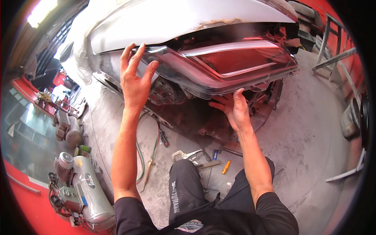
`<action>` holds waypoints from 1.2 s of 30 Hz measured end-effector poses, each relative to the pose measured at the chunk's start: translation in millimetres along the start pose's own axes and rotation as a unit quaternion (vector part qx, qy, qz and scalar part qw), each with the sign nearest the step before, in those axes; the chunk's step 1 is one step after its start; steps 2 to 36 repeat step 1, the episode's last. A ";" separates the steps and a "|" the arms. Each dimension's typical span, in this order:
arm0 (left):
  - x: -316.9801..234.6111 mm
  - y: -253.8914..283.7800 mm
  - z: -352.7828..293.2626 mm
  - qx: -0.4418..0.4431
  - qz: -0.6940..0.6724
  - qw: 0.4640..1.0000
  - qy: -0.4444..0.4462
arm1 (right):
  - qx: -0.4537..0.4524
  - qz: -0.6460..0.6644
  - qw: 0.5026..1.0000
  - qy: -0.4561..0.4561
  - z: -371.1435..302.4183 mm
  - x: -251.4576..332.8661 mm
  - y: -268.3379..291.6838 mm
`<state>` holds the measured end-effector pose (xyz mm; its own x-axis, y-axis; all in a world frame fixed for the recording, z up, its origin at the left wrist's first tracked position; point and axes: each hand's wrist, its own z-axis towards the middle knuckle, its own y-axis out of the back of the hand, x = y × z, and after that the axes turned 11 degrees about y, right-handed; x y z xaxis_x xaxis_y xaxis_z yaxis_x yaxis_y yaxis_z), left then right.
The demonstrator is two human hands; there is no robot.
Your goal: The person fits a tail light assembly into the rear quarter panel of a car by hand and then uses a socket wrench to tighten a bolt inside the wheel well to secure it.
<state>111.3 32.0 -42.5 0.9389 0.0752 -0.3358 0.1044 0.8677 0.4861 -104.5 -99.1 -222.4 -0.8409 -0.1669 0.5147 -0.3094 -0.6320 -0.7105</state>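
A large clear-lensed car headlight (235, 62) sits in the front corner of a car, below the edge of the white hood (176, 23). My left hand (135, 78) is raised at the headlight's left end, fingers spread, with the fingertips near the hood edge and fender. Under the lower edge of the lens is my right hand (236, 111), palm up and fingers apart, its thumb at the rim. Whether its fingers bear any weight is hard to see. Below the headlight the car's front is stripped, showing dark inner parts.
Tools lie on the dusty floor before my knees: locking pliers (188, 154), an orange-handled screwdriver (226, 167), and a torch with hoses (149, 166). A grey air compressor (92, 192) stands at left. Metal stands (333, 55) are at right. Sheeting (80, 58) drapes the car's left side.
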 end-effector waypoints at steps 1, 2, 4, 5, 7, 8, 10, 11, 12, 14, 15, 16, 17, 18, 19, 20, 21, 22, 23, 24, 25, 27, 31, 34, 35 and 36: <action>-0.6 -0.8 0.5 -0.002 0.006 1.000 0.002 | 0.001 0.003 1.000 -0.001 0.1 1.2 -0.1; -0.6 -0.8 0.5 -0.002 0.006 1.000 0.002 | 0.001 0.003 1.000 -0.001 0.1 1.2 -0.1; -0.6 -0.8 0.5 -0.002 0.006 1.000 0.002 | 0.001 0.003 1.000 -0.001 0.1 1.2 -0.1; -0.6 -0.8 0.5 -0.002 0.006 1.000 0.002 | 0.001 0.003 1.000 -0.001 0.1 1.2 -0.1; -0.6 -0.8 0.5 -0.002 0.006 1.000 0.002 | 0.001 0.003 1.000 -0.001 0.1 1.2 -0.1; -0.6 -0.8 0.5 -0.002 0.006 1.000 0.002 | 0.001 0.003 1.000 -0.001 0.1 1.2 -0.1; -0.6 -0.8 0.5 -0.002 0.006 1.000 0.002 | 0.001 0.003 1.000 -0.001 0.1 1.2 -0.1; -0.6 -0.8 0.5 -0.002 0.006 1.000 0.002 | 0.001 0.003 1.000 -0.001 0.1 1.2 -0.1; -0.6 -0.8 0.5 -0.002 0.006 1.000 0.002 | 0.001 0.003 1.000 -0.001 0.1 1.2 -0.1; -0.6 -0.8 0.5 -0.002 0.006 1.000 0.002 | 0.001 0.003 1.000 -0.001 0.1 1.2 -0.1; -0.6 -0.8 0.5 -0.002 0.006 1.000 0.002 | 0.001 0.003 1.000 -0.001 0.1 1.2 -0.1; -0.6 -0.8 0.5 -0.002 0.006 1.000 0.002 | 0.001 0.003 1.000 -0.001 0.1 1.2 -0.1; -0.6 -0.8 0.5 -0.002 0.006 1.000 0.002 | 0.001 0.003 1.000 -0.001 0.1 1.2 -0.1; -0.6 -0.8 0.5 -0.002 0.006 1.000 0.002 | 0.001 0.003 1.000 -0.001 0.1 1.2 -0.1; -0.6 -0.8 0.5 -0.002 0.006 1.000 0.002 | 0.001 0.003 1.000 -0.001 0.1 1.2 -0.1; -0.6 -0.8 0.5 -0.002 0.006 1.000 0.002 | 0.001 0.003 1.000 -0.001 0.1 1.2 -0.1; -0.6 -0.8 0.5 -0.002 0.006 1.000 0.002 | 0.001 0.003 1.000 -0.001 0.1 1.2 -0.1; -0.6 -0.8 0.5 -0.002 0.006 1.000 0.002 | 0.001 0.003 1.000 -0.001 0.1 1.2 -0.1; -0.6 -0.8 0.5 -0.002 0.006 1.000 0.002 | 0.001 0.003 1.000 -0.001 0.1 1.2 -0.1; -0.6 -0.8 0.5 -0.002 0.006 1.000 0.002 | 0.001 0.003 1.000 -0.001 0.1 1.2 -0.1; -0.6 -0.8 0.5 -0.002 0.006 1.000 0.002 | 0.001 0.003 1.000 -0.001 0.1 1.2 -0.1; -0.6 -0.8 0.5 -0.002 0.006 1.000 0.002 | 0.001 0.003 1.000 -0.001 0.1 1.2 -0.1; -0.6 -0.8 0.5 -0.002 0.006 1.000 0.002 | 0.001 0.003 1.000 -0.001 0.1 1.2 -0.1; -0.6 -0.8 0.5 -0.002 0.006 1.000 0.002 | 0.001 0.003 1.000 -0.001 0.1 1.2 -0.1; -0.6 -0.8 0.5 -0.002 0.006 1.000 0.002 | 0.001 0.003 1.000 -0.001 0.1 1.2 -0.1; -0.6 -0.8 0.5 -0.002 0.006 1.000 0.002 | 0.001 0.003 1.000 -0.001 0.1 1.2 -0.1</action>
